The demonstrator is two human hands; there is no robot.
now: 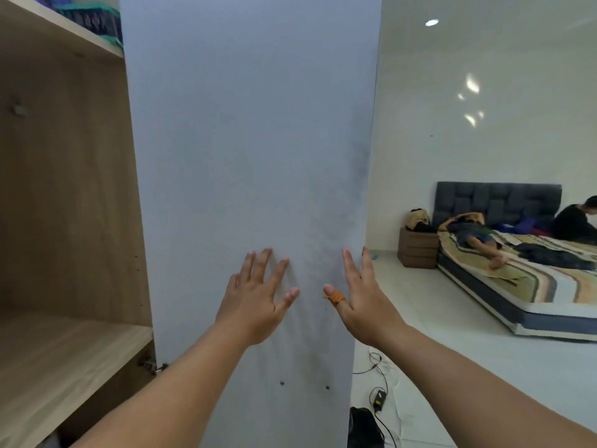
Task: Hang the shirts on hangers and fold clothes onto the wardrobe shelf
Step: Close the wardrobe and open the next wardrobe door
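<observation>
Two flat hands, left hand (255, 302), right hand (361, 299), on wardrobe door (245, 140); no writing legible.

Bare wooden wardrobe shelf (64, 347), door (245, 156) open

Matt grey laminate wardrobe door (245, 156), wood-grain shelf (64, 357), glossy white floor tiles (452, 334)

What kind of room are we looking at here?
Most likely a bedroom. A bed with a padded headboard stands by the far wall, a bedside cabinet next to it, and an open wardrobe with a wooden shelf and pale wardrobe door fills the foreground.
</observation>
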